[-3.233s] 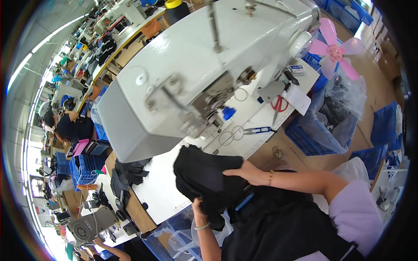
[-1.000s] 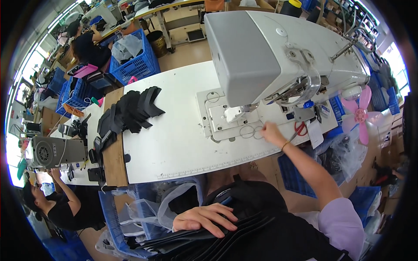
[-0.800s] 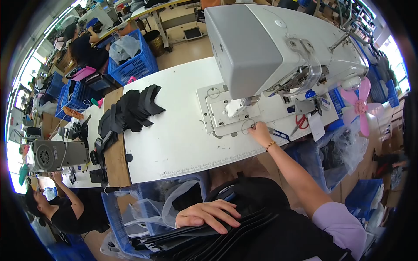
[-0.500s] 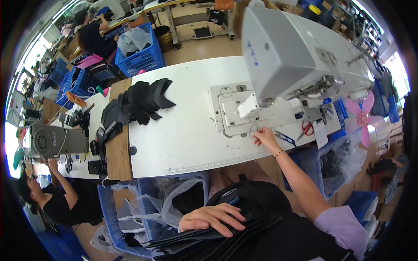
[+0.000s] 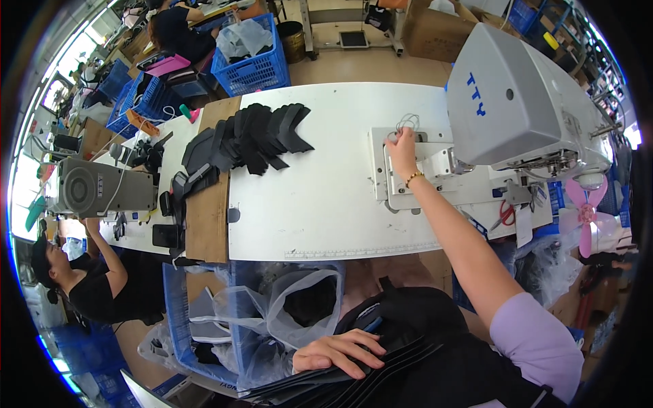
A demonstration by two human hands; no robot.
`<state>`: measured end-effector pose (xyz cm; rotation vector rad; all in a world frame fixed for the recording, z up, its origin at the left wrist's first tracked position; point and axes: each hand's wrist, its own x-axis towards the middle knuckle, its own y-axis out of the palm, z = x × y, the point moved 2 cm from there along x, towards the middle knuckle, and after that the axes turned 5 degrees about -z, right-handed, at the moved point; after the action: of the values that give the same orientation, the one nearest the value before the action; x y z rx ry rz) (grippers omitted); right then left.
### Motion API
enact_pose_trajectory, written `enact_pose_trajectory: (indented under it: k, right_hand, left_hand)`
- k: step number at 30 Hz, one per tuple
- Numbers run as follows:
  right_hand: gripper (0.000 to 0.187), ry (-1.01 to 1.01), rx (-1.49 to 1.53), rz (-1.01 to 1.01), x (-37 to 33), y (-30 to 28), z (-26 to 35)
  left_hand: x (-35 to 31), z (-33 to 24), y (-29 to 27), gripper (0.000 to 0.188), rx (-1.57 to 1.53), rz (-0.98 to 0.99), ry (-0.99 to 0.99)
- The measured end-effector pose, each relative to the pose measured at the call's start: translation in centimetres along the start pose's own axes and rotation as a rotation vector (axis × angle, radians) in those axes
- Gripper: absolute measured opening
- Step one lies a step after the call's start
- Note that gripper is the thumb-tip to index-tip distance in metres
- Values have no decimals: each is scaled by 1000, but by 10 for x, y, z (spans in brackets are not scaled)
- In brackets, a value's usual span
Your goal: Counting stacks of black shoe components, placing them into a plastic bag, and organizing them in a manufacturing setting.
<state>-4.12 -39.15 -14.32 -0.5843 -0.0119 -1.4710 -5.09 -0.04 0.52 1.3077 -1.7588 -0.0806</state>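
My right hand (image 5: 403,151) reaches over the sewing machine's flat clamp plate (image 5: 378,160), its fingers pinched at thin grey loops (image 5: 408,121) of thread or wire. The loops stand out just beyond my fingertips. Beside that hand is the white clamp block (image 5: 434,164) under the machine's grey head (image 5: 486,102). In my lap, my left hand (image 5: 340,353) lies with fingers spread over a stack of flat black pieces (image 5: 320,382). A fanned row of similar black pieces (image 5: 248,139) lies on the left of the white table (image 5: 306,211).
Red-handled scissors (image 5: 507,214) and a blue cutter (image 5: 476,224) lie right of my forearm. A pink fan (image 5: 586,212) stands farther right. Below the table's front edge is a blue crate (image 5: 178,326) with plastic bags. Another person (image 5: 95,279) works at the left machine (image 5: 102,187).
My right hand has moved from the plate's near edge to its far side, at the loops. My left hand stays on the black stack. The view has shifted.
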Motion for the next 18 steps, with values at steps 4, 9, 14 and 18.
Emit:
enact_pose_trajectory:
  k: [4,9,14,18]
  right_hand:
    - [32,-244,-466,221,6,31,-33]
    - [20,-198,-564,296,34,31,-54]
    - [16,376,251,763,-30,-2,17]
    - [18,645,769,965,-102,-135,17]
  left_hand:
    - [-8,-4,5,48,11,-64,-2]
    - [11,9,-3,48,-87,38,9]
    - [32,18,-3,48,-139,85,-78]
    - [71,52,-6,48,-264,146,-271]
